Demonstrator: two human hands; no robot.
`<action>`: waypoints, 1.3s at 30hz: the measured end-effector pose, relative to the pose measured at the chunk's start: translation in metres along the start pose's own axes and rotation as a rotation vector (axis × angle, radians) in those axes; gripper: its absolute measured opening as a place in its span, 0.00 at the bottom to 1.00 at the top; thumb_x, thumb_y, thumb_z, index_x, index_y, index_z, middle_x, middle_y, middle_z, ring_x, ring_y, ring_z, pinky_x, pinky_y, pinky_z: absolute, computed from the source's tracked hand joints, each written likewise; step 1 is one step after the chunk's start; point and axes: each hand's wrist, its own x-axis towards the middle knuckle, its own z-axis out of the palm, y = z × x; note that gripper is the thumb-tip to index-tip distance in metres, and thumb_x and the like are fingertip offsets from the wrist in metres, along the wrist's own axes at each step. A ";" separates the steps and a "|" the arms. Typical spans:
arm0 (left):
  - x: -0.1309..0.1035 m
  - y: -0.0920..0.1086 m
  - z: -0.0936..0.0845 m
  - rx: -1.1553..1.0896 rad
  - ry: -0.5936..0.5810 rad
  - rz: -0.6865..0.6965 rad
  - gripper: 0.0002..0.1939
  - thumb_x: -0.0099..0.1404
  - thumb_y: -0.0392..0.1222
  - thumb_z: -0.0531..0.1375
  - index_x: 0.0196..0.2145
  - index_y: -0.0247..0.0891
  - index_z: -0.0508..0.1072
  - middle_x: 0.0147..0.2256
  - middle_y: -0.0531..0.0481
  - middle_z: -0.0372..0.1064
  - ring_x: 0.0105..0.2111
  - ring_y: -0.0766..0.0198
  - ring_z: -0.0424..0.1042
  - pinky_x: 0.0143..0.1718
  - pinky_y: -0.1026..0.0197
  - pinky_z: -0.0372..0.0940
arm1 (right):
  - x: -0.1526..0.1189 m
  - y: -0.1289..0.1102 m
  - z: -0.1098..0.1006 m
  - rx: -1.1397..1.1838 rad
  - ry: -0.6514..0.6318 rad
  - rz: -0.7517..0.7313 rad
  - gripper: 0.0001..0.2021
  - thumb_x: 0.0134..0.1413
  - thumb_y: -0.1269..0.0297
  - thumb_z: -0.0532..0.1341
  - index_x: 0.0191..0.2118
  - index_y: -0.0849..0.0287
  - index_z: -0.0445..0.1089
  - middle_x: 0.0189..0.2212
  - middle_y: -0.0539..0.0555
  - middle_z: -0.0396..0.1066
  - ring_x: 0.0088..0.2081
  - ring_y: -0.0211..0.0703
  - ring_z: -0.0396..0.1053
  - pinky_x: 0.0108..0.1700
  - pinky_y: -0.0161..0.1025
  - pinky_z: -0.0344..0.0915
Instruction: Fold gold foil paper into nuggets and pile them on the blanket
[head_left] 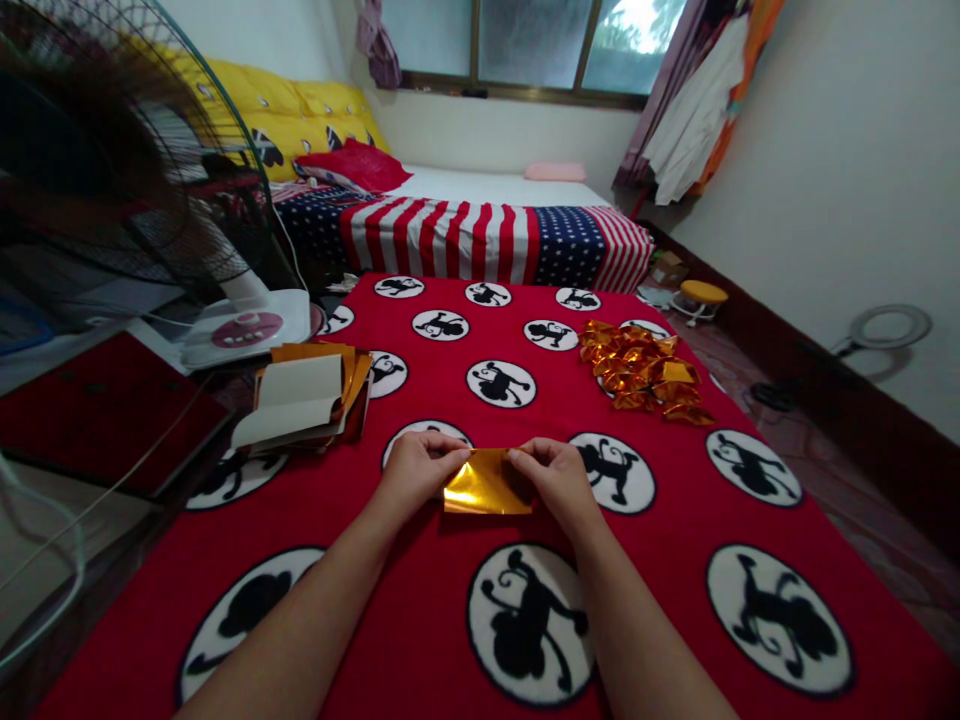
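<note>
A shiny gold foil sheet (487, 485) lies at the middle of the red cloth (420, 630), which has round black-and-white figures. My left hand (422, 470) pinches its upper left corner between thumb and fingers. At the upper right corner, my right hand (553, 475) pinches the same sheet. To the left rests a stack of paper sheets (296, 395), pale on top with gold edges showing beneath. Several folded gold foil pieces (637, 365) are heaped on the cloth at the right.
A fan (247, 325) stands at the left beside a dark red flat item (105, 410). Behind the cloth is a bed with a striped and starred cover (450, 240). A yellow-topped stool (703, 292) stands at the right on the floor.
</note>
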 end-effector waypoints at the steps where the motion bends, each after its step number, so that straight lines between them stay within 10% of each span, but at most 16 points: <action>1: 0.000 -0.001 0.000 0.081 0.011 0.039 0.12 0.53 0.46 0.64 0.30 0.35 0.81 0.30 0.45 0.77 0.30 0.60 0.74 0.30 0.63 0.64 | 0.000 0.001 0.000 -0.066 0.028 -0.011 0.13 0.47 0.56 0.62 0.21 0.61 0.69 0.17 0.49 0.66 0.20 0.36 0.62 0.23 0.32 0.54; 11: -0.002 -0.001 -0.001 0.523 0.074 0.133 0.09 0.59 0.44 0.60 0.33 0.44 0.81 0.34 0.49 0.78 0.34 0.58 0.73 0.34 0.60 0.62 | -0.005 -0.016 0.005 -0.730 0.204 0.045 0.07 0.46 0.60 0.61 0.22 0.55 0.72 0.21 0.50 0.72 0.25 0.40 0.66 0.27 0.35 0.49; 22: -0.006 0.000 0.007 0.504 0.040 0.318 0.12 0.57 0.29 0.56 0.27 0.40 0.78 0.33 0.50 0.71 0.34 0.64 0.70 0.37 0.63 0.63 | -0.015 -0.016 0.017 -0.899 0.192 -0.209 0.08 0.57 0.69 0.56 0.33 0.55 0.72 0.33 0.50 0.70 0.32 0.38 0.67 0.30 0.36 0.50; 39: -0.006 0.000 0.018 0.595 0.089 0.302 0.06 0.59 0.36 0.59 0.27 0.37 0.75 0.31 0.47 0.70 0.34 0.61 0.69 0.35 0.61 0.62 | -0.015 -0.016 0.032 -0.929 0.255 -0.095 0.13 0.53 0.51 0.63 0.34 0.56 0.66 0.33 0.51 0.70 0.36 0.44 0.69 0.31 0.37 0.52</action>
